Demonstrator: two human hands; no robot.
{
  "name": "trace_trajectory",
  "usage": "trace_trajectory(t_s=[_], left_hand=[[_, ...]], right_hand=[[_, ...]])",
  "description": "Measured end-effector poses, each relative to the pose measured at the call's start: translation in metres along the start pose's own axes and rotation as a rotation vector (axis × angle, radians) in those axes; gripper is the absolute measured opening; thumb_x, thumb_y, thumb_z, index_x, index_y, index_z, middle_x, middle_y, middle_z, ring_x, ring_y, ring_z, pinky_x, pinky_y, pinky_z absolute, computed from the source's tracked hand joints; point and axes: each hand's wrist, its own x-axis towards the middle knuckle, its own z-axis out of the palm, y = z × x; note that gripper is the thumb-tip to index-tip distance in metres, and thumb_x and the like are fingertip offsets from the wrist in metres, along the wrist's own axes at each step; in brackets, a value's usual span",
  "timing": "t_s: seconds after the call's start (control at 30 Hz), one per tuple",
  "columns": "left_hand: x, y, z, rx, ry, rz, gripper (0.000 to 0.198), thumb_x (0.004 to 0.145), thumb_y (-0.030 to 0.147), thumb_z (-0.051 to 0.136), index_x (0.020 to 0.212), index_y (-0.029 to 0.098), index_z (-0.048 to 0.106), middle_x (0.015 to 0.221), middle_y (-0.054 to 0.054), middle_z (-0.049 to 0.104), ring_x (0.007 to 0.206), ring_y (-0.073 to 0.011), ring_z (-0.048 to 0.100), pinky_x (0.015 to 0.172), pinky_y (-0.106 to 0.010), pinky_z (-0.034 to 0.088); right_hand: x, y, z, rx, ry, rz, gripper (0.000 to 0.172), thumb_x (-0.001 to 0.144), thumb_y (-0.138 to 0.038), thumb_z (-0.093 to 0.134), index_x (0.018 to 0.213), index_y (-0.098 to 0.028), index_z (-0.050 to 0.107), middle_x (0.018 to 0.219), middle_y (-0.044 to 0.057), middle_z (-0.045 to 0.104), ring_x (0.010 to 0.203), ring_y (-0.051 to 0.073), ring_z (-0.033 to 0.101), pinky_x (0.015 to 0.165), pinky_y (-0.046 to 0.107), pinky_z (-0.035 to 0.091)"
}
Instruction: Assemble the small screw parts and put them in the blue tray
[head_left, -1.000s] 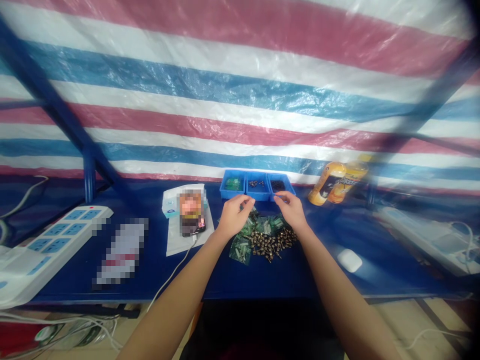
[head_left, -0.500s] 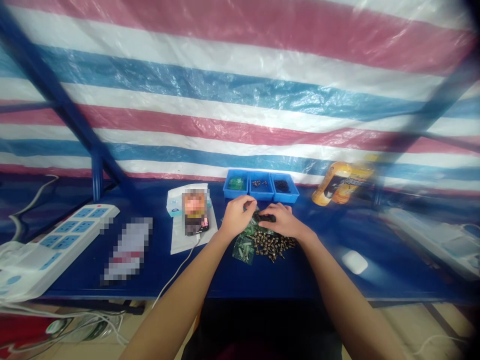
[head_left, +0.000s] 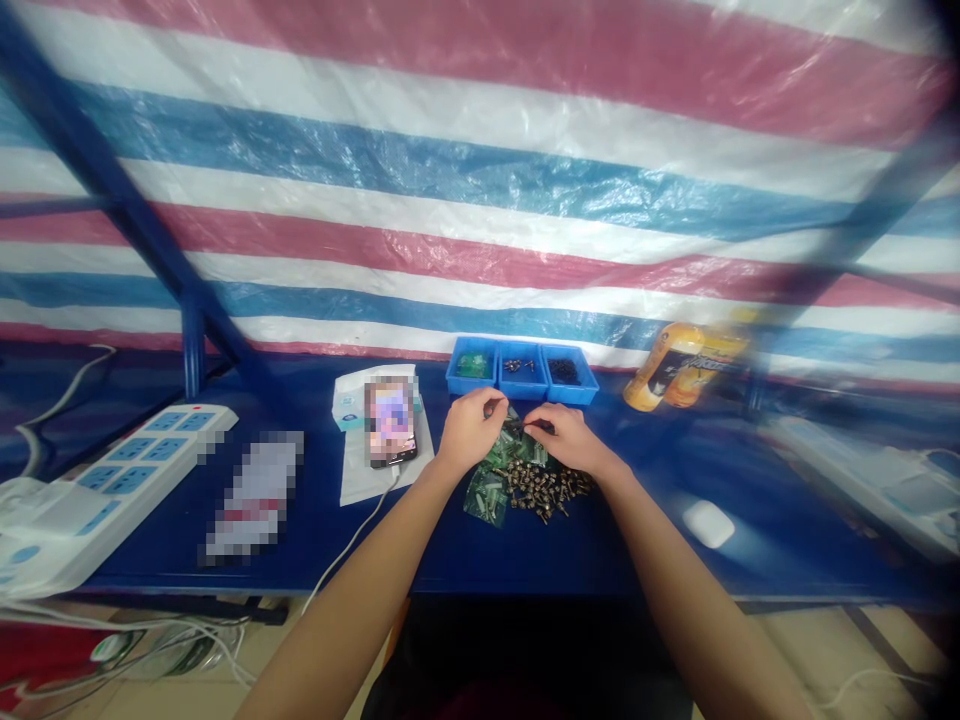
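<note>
My left hand (head_left: 472, 432) is closed in a pinch above a heap of small clear greenish plastic bags (head_left: 487, 497). What its fingertips hold, if anything, is too small to name. Just across from it, my right hand (head_left: 568, 438) has thumb and forefinger brought together over the same bags, their contents also unclear. Pale slim pieces show inside the nearest bag. Against the bags, below my right hand, lies a pile of small brassy metal fittings (head_left: 546, 490). Some of the bags are hidden under my hands.
Behind my hands, three joined blue bins hold green bags (head_left: 474, 365), metal fittings (head_left: 517, 366) and small black parts (head_left: 566, 372). A phone (head_left: 391, 420) on a charging cable and a power strip (head_left: 135, 480) lie left. Yellow bottles (head_left: 667, 365) and a white case (head_left: 709, 524) are right.
The dark piece seen at my right fingers is no longer visible there. My right fingers have drawn into a pinch, uncovering more of the bags. My left hand has barely shifted.
</note>
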Motion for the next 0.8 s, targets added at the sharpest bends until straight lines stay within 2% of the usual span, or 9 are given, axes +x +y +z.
trace_trajectory(t_s=[0.3, 0.57, 0.8], left_hand=[[0.0, 0.0, 0.002, 0.012, -0.026, 0.003, 0.018, 0.093, 0.03, 0.053, 0.089, 0.023, 0.069, 0.087, -0.001, 0.072, 0.08, -0.0167, 0.065, 0.079, -0.027, 0.048], [-0.003, 0.008, -0.001, -0.021, -0.076, 0.01, 0.032, 0.097, 0.044, 0.048, 0.091, 0.022, 0.07, 0.085, -0.001, 0.072, 0.081, -0.0165, 0.065, 0.076, -0.026, 0.047], [-0.004, 0.013, -0.002, -0.071, -0.16, 0.061, 0.025, 0.09, 0.043, 0.061, 0.099, 0.023, 0.072, 0.094, -0.003, 0.074, 0.087, -0.0196, 0.067, 0.077, -0.029, 0.05]], right_hand=[[0.002, 0.001, 0.0, 0.125, 0.027, -0.007, 0.016, 0.093, -0.034, 0.056, 0.093, -0.026, 0.07, 0.095, 0.003, 0.073, 0.087, 0.021, 0.064, 0.081, 0.035, 0.046], [0.005, 0.002, 0.001, 0.386, 0.2, 0.066, 0.023, 0.091, -0.042, 0.058, 0.093, -0.022, 0.068, 0.093, 0.003, 0.071, 0.085, 0.02, 0.064, 0.082, 0.034, 0.049], [0.007, -0.002, 0.0, 0.57, 0.234, 0.128, 0.033, 0.086, -0.051, 0.062, 0.093, -0.02, 0.067, 0.093, 0.005, 0.071, 0.087, 0.022, 0.063, 0.082, 0.036, 0.05]])
